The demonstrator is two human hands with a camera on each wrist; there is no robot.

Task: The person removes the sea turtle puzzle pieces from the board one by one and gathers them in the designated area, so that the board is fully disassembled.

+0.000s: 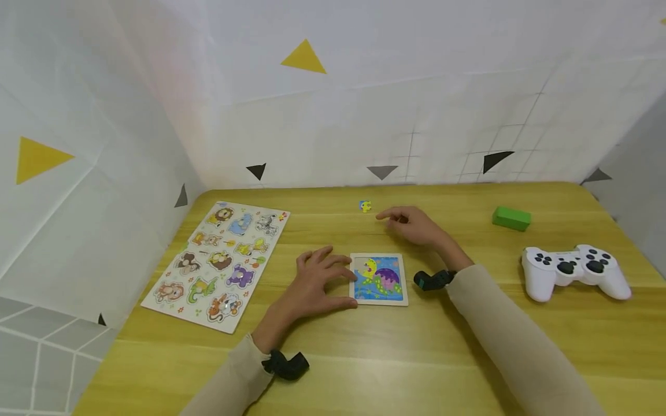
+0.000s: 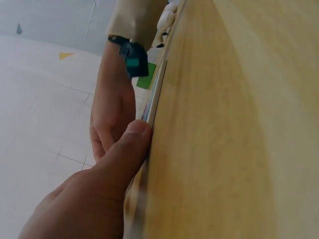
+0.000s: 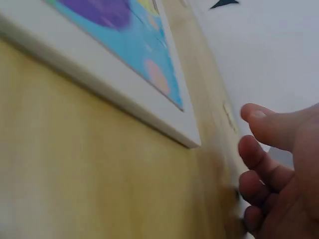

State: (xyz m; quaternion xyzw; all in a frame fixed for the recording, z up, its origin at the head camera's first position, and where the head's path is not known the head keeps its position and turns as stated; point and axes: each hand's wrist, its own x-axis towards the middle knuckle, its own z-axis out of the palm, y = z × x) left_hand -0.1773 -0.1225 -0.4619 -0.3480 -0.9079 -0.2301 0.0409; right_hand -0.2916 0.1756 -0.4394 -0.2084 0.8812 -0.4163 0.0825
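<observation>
A small square jigsaw puzzle in a pale frame shows a yellow dinosaur and a purple egg. My left hand lies at its left side with fingers spread, the fingertips and thumb at the frame's edge. In the left wrist view, the thumb rests against that edge. My right hand is beyond the puzzle, fingers loosely bent and holding nothing. Just left of its fingertips, a loose yellow and blue jigsaw piece lies on the table. The right wrist view shows the thumb apart from the fingers.
An animal puzzle board lies at the left of the wooden table. On the right are a green block and a white game controller. A pale wall sheet rises behind the table's far edge.
</observation>
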